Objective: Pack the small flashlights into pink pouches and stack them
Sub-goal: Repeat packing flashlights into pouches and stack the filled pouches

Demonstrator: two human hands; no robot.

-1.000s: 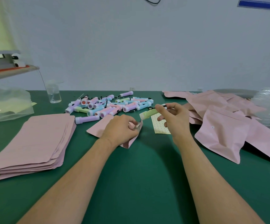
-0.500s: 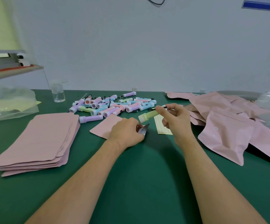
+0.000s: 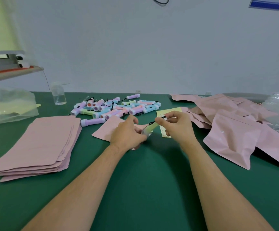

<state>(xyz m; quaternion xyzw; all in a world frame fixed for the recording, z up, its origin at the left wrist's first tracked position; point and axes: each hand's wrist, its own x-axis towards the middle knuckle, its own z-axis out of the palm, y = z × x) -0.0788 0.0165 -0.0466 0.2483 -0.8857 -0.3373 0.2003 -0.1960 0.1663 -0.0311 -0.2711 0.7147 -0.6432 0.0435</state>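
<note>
Green tabletop (image 3: 143, 189), both forearms reach in from the near edge. Mid-table: left hand (image 3: 127, 135) has its fingers curled on the mouth of one pink pouch (image 3: 105, 130) that lies flat. Whether the mouth is open, can't tell. Right hand (image 3: 177, 127) pinches the tail end of a pale green flashlight (image 3: 149, 130) between thumb and forefinger, head end angled down at the pouch mouth. Not seated inside yet, as far as I can see.

Near-left corner: stack of empty flat pouches (image 3: 40, 142), thick, so plenty left to fill. Right edge: heap of packed pouches (image 3: 232, 130), puffy and loosely piled, not squared up; stacking looks unfinished.

Just behind the hands: yellow sticker sheet (image 3: 164, 112), a lone purple flashlight (image 3: 93, 122) beside the empty stack, then the loose flashlight pile (image 3: 115, 107) toward the far edge, a good many unpacked. Far-left: clear bottle (image 3: 58, 95).

Read: mid-run, one insertion in progress, bulk of the work remaining.
</note>
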